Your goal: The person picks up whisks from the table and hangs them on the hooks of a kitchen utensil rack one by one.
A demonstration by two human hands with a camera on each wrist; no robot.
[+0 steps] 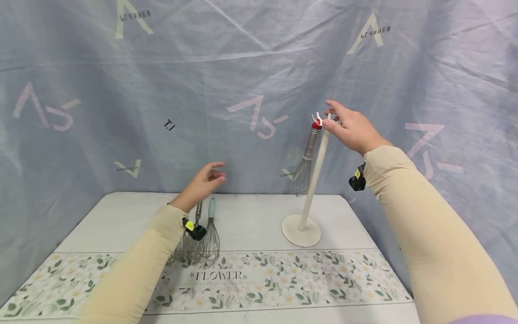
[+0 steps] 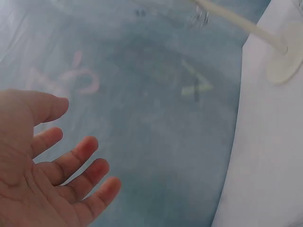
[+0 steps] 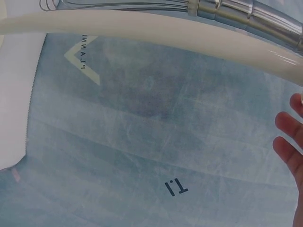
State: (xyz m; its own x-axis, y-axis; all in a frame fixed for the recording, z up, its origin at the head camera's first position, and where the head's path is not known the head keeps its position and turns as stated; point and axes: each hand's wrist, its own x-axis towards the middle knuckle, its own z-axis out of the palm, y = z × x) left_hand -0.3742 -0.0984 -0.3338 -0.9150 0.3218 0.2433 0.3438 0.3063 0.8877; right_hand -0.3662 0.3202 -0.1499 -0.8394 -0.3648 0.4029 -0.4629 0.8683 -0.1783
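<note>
My right hand (image 1: 352, 128) is at the top of a white stand (image 1: 315, 175), thumb in front and fingers behind, gripping it by its hooks (image 1: 318, 119). A metal whisk (image 1: 310, 144) with a red end hangs from the hooks, wires down. In the right wrist view only some fingers (image 3: 286, 124) show at the edge, close to the stand's pole. My left hand (image 1: 202, 182) hovers above the table's back part, holding nothing. Its fingers are loosely bent and spread in the left wrist view. Below it lie several whisks, one with a mint-green handle (image 1: 212, 208), partly hidden by the left forearm.
The stand's round base (image 1: 288, 230) rests on the right of a white table (image 1: 251, 225). A floral runner (image 1: 323, 281) crosses the table's front. A grey-blue printed curtain (image 1: 194, 112) closes off the back and sides.
</note>
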